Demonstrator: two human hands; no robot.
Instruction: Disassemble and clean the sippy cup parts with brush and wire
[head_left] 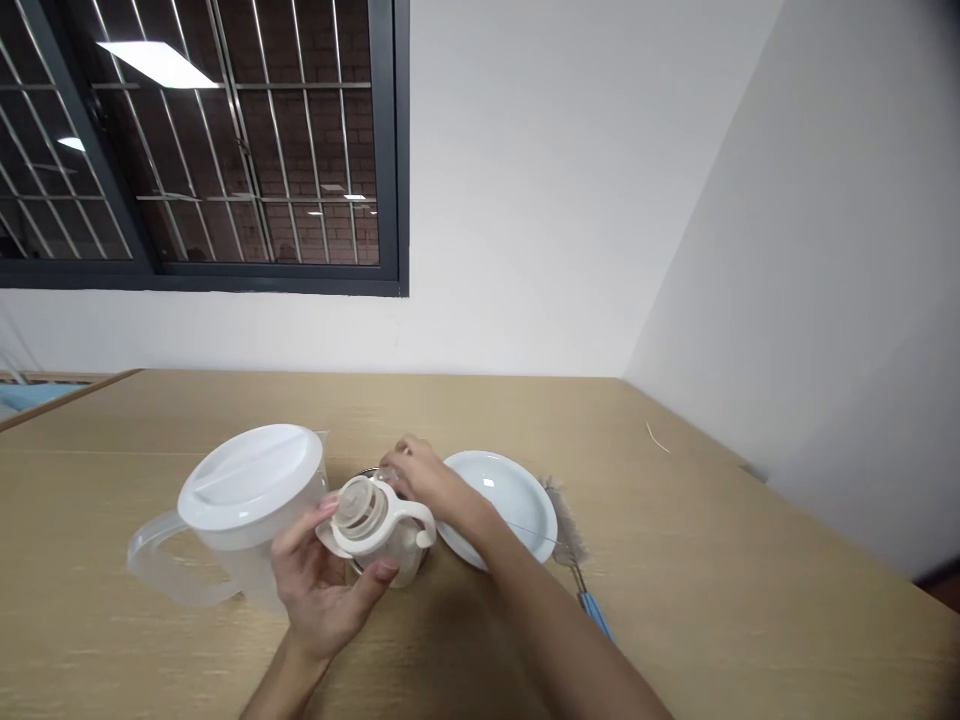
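My left hand (322, 590) is wrapped round a clear baby bottle (405, 562) with a white collar and two curved handles. The bottle is tilted with its threaded top towards me. Beyond it, my right hand (427, 478) has its fingers curled down by a small clear piece (386, 476); its fingertips are partly hidden, and I cannot make out what they grip. A round dark rim, perhaps of a metal bowl, shows behind the bottle, mostly covered by it and my hands.
Left of the bottle stands a translucent pitcher (251, 480) with a white lid. A white plate (487, 470) lies under my right forearm. Beside it is a bottle brush (574, 540) with a blue handle. A thin pale strip (658, 438) lies farther right on the wooden table (712, 580).
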